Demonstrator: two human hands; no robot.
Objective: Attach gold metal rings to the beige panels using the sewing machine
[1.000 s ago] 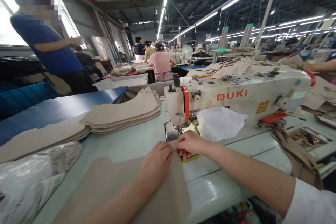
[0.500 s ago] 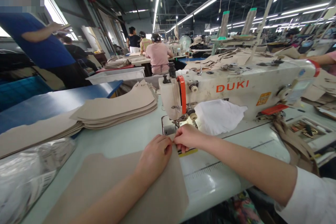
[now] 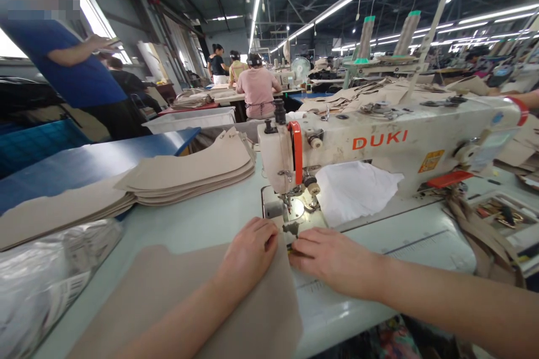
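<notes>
A flat beige fabric piece point(image 3: 189, 286) lies over the front of the sewing machine table, its far tip close to the lit needle area point(image 3: 297, 208). My left hand point(image 3: 252, 247) rests on that tip with its fingers curled, thumb and forefinger pinching the edge. Just to the right, my right hand point(image 3: 326, 258) is low over the machine bed by the fabric's right edge. Its fingers are bent and held together, and whatever may be between them is hidden. The presser foot point(image 3: 288, 202) of the white sewing machine point(image 3: 379, 143) stands beyond both hands.
Stacked beige pieces point(image 3: 193, 176) sit left of the machine, near a clear plastic bag point(image 3: 54, 275). White cloth point(image 3: 357, 193) hangs against the machine arm. A parts tray point(image 3: 501, 216) is at the right. Someone in blue point(image 3: 84, 73) stands at the left; others sit ahead.
My right hand has drawn back from the needle area toward me and slightly right, parting from the left hand. The left hand and fabric stay nearly in place. The view shifted a little.
</notes>
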